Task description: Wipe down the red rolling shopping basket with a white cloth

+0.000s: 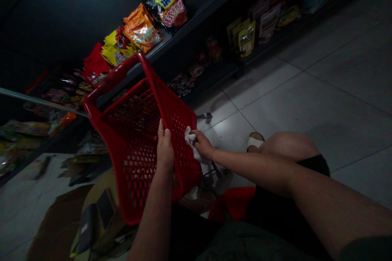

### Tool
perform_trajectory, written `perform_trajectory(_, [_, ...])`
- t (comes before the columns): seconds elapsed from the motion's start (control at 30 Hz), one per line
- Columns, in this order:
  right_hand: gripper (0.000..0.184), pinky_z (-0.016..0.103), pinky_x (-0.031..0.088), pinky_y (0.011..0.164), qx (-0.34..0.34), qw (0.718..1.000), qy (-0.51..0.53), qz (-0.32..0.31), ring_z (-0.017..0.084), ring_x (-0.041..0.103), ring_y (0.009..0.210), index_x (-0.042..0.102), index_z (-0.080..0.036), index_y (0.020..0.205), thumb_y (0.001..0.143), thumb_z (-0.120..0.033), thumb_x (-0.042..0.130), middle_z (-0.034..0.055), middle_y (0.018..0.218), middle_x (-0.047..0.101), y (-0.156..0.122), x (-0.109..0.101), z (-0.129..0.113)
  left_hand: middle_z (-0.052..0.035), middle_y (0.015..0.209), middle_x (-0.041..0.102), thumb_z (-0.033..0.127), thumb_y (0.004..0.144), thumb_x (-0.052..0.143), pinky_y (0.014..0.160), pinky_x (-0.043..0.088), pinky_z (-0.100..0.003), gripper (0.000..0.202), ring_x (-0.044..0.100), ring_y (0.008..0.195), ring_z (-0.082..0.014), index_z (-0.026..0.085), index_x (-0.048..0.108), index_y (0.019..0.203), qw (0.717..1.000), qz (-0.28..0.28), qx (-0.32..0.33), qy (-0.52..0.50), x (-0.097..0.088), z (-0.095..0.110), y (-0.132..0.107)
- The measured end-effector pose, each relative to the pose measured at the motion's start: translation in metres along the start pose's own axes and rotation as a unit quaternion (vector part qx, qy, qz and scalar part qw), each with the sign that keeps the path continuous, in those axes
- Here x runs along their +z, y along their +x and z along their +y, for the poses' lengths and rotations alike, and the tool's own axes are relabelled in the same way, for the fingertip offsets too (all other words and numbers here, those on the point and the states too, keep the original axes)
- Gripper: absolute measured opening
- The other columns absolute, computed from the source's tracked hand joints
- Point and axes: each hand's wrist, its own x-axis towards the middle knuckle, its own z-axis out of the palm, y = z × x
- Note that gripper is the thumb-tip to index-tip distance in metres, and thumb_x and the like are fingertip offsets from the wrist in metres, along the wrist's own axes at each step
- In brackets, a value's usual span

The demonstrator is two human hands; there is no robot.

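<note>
A red plastic shopping cart (182, 120) with perforated walls stands tilted in view before me. My left hand (164, 149) is closed over the cart's near rim, fingers to the inner side and thumb on top. Against the outer face of the same wall, my right hand (202, 145) pinches a crumpled white cloth (190, 138). The cloth touches the perforated panel and hangs partly below my fingers. Inside, the basket shows no goods where I can see into it.
Dark shelves (202, 4) behind the cart carry snack bags, among them an orange bag (142, 28) and yellow pouches (246, 38). A round stool-like surface (94, 200) at lower left bears dark flat objects. My knee (290, 147) is at right over tiled floor (343, 89).
</note>
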Motion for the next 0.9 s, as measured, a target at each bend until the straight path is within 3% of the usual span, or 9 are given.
perform_trajectory(0.1, [0.045, 0.040, 0.042, 0.106, 0.076, 0.997, 0.001, 0.033, 0.020, 0.055, 0.111, 0.063, -0.019, 0.113, 0.072, -0.001, 0.052, 0.0057, 0.115, 0.062, 0.006, 0.000, -0.001, -0.0005, 0.162, 0.035, 0.049, 0.098, 0.041, 0.124, 0.025, -0.035, 0.061, 0.034, 0.148, -0.0192, 0.029, 0.031, 0.155, 1.000, -0.006, 0.007, -0.010, 0.000, -0.004, 0.000])
perform_trajectory(0.23, [0.044, 0.036, 0.034, 0.115, -0.087, 0.994, 0.061, 0.036, 0.018, 0.048, 0.127, 0.058, -0.023, 0.131, 0.088, -0.015, 0.051, 0.0058, 0.134, 0.056, 0.000, 0.012, -0.051, -0.0004, 0.161, 0.037, 0.048, 0.098, 0.041, 0.121, 0.032, -0.036, 0.061, 0.038, 0.146, -0.0198, 0.031, 0.030, 0.155, 0.999, -0.018, 0.023, -0.037, 0.000, -0.008, 0.002])
perform_trajectory(0.33, [0.051, 0.037, 0.029, 0.119, -0.162, 0.985, 0.060, -0.004, 0.017, 0.042, 0.135, 0.052, -0.026, 0.139, 0.089, -0.014, 0.048, 0.0050, 0.144, 0.049, 0.001, 0.014, -0.066, -0.0008, 0.161, 0.037, 0.046, 0.098, 0.042, 0.120, 0.032, -0.035, 0.060, 0.038, 0.145, -0.0199, 0.030, 0.030, 0.155, 0.999, -0.017, 0.015, -0.035, 0.002, -0.004, 0.002])
perform_trajectory(0.43, [0.056, 0.039, 0.034, 0.115, -0.088, 0.995, 0.045, -0.012, 0.019, 0.051, 0.126, 0.056, -0.022, 0.132, 0.078, -0.005, 0.051, 0.0068, 0.134, 0.057, 0.021, -0.003, -0.050, -0.0023, 0.161, 0.037, 0.044, 0.099, 0.041, 0.121, 0.032, -0.035, 0.060, 0.038, 0.146, -0.0200, 0.028, 0.029, 0.156, 0.999, -0.016, -0.002, -0.031, 0.003, 0.002, 0.000])
perform_trajectory(0.5, [0.056, 0.039, 0.042, 0.107, 0.001, 0.998, 0.054, 0.032, 0.019, 0.058, 0.114, 0.054, -0.018, 0.129, 0.074, -0.005, 0.054, 0.0072, 0.124, 0.062, 0.040, -0.020, -0.039, -0.0035, 0.161, 0.036, 0.045, 0.099, 0.041, 0.122, 0.029, -0.036, 0.060, 0.037, 0.146, -0.0204, 0.027, 0.030, 0.156, 1.000, -0.014, 0.002, -0.005, 0.003, 0.005, -0.003])
perform_trajectory(0.6, [0.050, 0.035, 0.050, 0.093, 0.062, 0.990, 0.098, 0.080, 0.017, 0.062, 0.098, 0.052, -0.017, 0.124, 0.075, -0.012, 0.061, 0.0051, 0.113, 0.066, 0.058, -0.043, -0.044, -0.0045, 0.165, 0.026, 0.045, 0.096, 0.050, 0.125, 0.019, -0.038, 0.065, 0.028, 0.150, -0.0215, 0.029, 0.029, 0.156, 0.994, 0.028, 0.086, 0.056, 0.002, 0.011, -0.006])
perform_trajectory(0.73, [0.037, 0.029, 0.052, 0.079, 0.046, 0.985, 0.163, -0.033, 0.016, 0.062, 0.087, 0.059, -0.019, 0.116, 0.081, -0.029, 0.065, 0.0028, 0.104, 0.068, 0.051, -0.054, -0.083, -0.0059, 0.160, 0.037, 0.040, 0.088, 0.066, 0.126, 0.013, -0.044, 0.067, 0.022, 0.152, -0.0240, 0.031, 0.041, 0.150, 0.957, 0.026, 0.250, 0.148, 0.002, 0.022, -0.009])
perform_trajectory(0.83, [0.042, 0.027, 0.052, 0.081, 0.012, 0.972, 0.181, -0.148, 0.016, 0.063, 0.092, 0.061, -0.020, 0.120, 0.082, -0.034, 0.068, 0.0035, 0.112, 0.067, 0.036, -0.060, -0.115, -0.0076, 0.153, 0.047, 0.039, 0.086, 0.070, 0.124, 0.017, -0.049, 0.064, 0.030, 0.149, -0.0263, 0.030, 0.048, 0.145, 0.951, -0.003, 0.253, 0.178, 0.003, 0.025, -0.009])
perform_trajectory(0.9, [0.059, 0.027, 0.051, 0.087, -0.003, 0.959, 0.198, -0.205, 0.016, 0.062, 0.101, 0.054, -0.024, 0.133, 0.078, -0.030, 0.072, 0.0040, 0.122, 0.064, 0.030, -0.069, -0.130, -0.0090, 0.153, 0.047, 0.039, 0.086, 0.069, 0.121, 0.024, -0.049, 0.065, 0.037, 0.145, -0.0262, 0.029, 0.046, 0.145, 0.962, 0.000, 0.227, 0.154, 0.002, 0.022, -0.007])
